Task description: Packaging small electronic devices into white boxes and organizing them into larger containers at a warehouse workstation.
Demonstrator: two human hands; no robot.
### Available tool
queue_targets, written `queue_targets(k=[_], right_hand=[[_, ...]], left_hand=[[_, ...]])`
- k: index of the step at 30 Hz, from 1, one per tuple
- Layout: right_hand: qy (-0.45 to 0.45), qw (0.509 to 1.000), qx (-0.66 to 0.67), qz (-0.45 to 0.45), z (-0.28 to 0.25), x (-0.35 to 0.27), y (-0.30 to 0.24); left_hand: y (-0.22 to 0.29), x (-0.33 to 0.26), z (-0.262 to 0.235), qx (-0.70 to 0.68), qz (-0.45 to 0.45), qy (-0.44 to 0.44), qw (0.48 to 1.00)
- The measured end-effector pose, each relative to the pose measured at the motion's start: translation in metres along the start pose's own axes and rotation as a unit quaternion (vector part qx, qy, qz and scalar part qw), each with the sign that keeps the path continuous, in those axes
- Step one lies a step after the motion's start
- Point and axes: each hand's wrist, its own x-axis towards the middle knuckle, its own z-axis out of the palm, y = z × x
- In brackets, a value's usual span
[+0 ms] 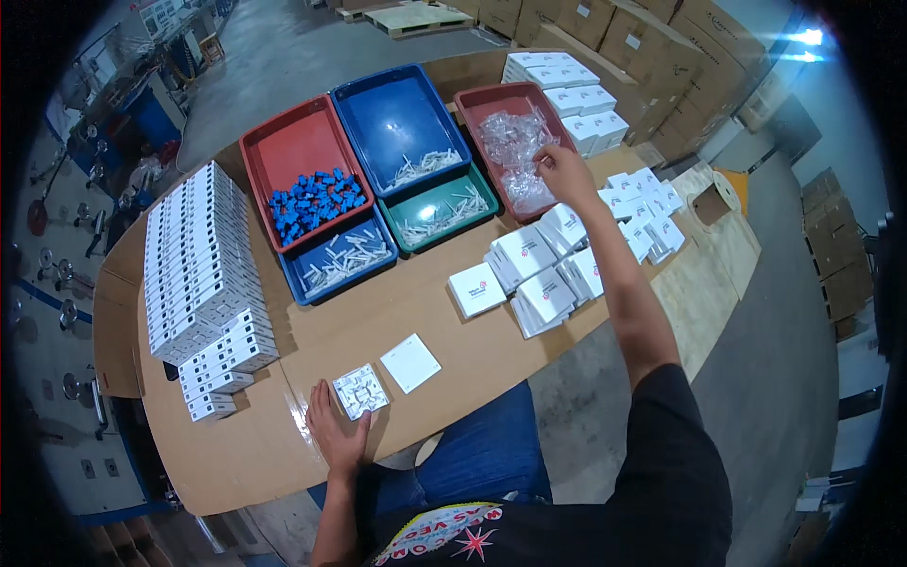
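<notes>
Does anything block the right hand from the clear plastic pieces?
Nothing visible does: the right hand extends over the red tray, its fingers right at the clear plastic pieces. Contact itself is unclear.

Glossy clear-plastic pieces [511, 135], matt cardboard tabletop [248, 458]

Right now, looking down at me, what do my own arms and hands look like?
Your left hand and right hand are both bare, with no gloves, and no watch or bracelet shows. The right sleeve is plain black and short, ending near the elbow. It belongs to a black shirt with a colourful chest print. The left sleeve's edge can't be made out.
</notes>
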Motion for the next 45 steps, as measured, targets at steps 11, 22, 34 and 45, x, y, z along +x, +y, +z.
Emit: queue_targets(k=[11,22,34,45], right_hand=[[0.100,0.975,-0.194,0.044,0.081,0.093,0.041],[0.149,0.959,-0.209,0.119,0.124,0.143,0.070],[0.153,0.965,0.199,0.081,0.071,0.119,0.131],[-0.031,0.880,0.466,0.084,0.016,-0.112,-0.124]], left_hand=[[0.000,0.000,-0.002,0.006,-0.007,0.015,1.000],[0.001,0.006,-0.002,0.008,0.003,0.006,1.000],[-0.002,0.000,0.005,-0.142,0.002,0.084,0.986],[0.135,0.051,-0.023,-0.410,0.006,0.034,0.912]])
